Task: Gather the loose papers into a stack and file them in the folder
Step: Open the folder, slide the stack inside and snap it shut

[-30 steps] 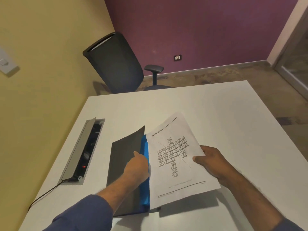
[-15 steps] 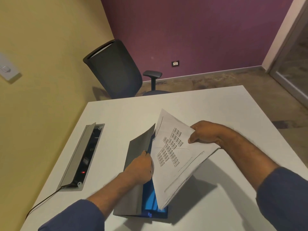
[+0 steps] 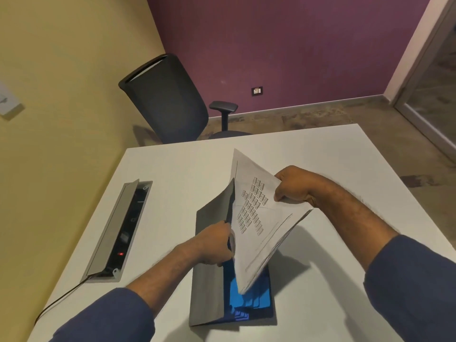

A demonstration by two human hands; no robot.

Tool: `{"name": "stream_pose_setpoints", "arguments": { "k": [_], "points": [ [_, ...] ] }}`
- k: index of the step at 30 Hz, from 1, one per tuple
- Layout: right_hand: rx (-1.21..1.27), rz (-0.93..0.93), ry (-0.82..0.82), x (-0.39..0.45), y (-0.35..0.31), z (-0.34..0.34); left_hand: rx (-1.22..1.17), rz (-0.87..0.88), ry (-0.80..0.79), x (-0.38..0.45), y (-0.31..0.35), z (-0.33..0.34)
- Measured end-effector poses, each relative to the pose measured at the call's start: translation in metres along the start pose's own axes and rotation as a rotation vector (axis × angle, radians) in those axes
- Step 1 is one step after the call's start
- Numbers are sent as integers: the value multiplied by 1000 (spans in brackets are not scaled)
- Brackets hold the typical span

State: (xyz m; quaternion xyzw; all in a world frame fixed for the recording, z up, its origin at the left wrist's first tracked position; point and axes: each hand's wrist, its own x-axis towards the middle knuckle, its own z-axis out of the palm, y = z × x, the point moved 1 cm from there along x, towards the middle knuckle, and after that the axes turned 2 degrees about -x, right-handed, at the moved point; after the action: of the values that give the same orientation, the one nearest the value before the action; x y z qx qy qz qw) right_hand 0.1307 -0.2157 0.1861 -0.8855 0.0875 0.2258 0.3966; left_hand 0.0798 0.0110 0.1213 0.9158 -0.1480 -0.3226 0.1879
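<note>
A grey-covered folder [image 3: 209, 287] with a blue inside lies on the white table [image 3: 333, 174] in front of me. My left hand [image 3: 213, 243] grips the folder's grey front flap at its edge and holds it up and open. My right hand [image 3: 293, 186] pinches the far edge of a stack of printed papers [image 3: 261, 223], which tilts steeply. The stack's lower corner dips into the blue interior of the folder. The top sheet shows a chart of small boxes.
A grey cable box [image 3: 121, 230] with its lid raised is set into the table at the left, a red light inside and a cable running off the near edge. A dark office chair [image 3: 167, 102] stands behind the table by the yellow wall.
The paper stack went from lying nearly flat beside the folder to steeply tilted, its lower corner now inside the blue interior. My right hand rose and moved away from me; my left hand lifted the flap higher.
</note>
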Motion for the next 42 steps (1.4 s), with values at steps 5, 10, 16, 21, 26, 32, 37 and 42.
{"name": "stream_pose_setpoints", "arguments": {
  "k": [5, 10, 16, 21, 26, 32, 37, 42],
  "points": [
    [67, -25, 49, -10, 1, 36, -159, -13, 82, 9, 10, 3],
    [-8, -138, 125, -20, 5, 70, -316, -36, 148, 12, 13, 5],
    [15, -135, 177, -18, 17, 119, -418, -71, 253, 13, 14, 3],
    [-11, -41, 168, -5, 29, 155, -429, -69, 302, 13, 16, 5],
    [24, 24, 179, 3, 39, 175, -391, -49, 306, 17, 13, 10],
    [-32, 1, 242, -4, 44, 169, -353, -31, 316, 23, 8, 16],
    [-235, -172, 655, -5, 58, 143, -347, -22, 407, 30, 12, 21],
    [-129, 22, 441, 23, 92, 135, -334, -3, 382, 36, 19, 36]
  ]
}}
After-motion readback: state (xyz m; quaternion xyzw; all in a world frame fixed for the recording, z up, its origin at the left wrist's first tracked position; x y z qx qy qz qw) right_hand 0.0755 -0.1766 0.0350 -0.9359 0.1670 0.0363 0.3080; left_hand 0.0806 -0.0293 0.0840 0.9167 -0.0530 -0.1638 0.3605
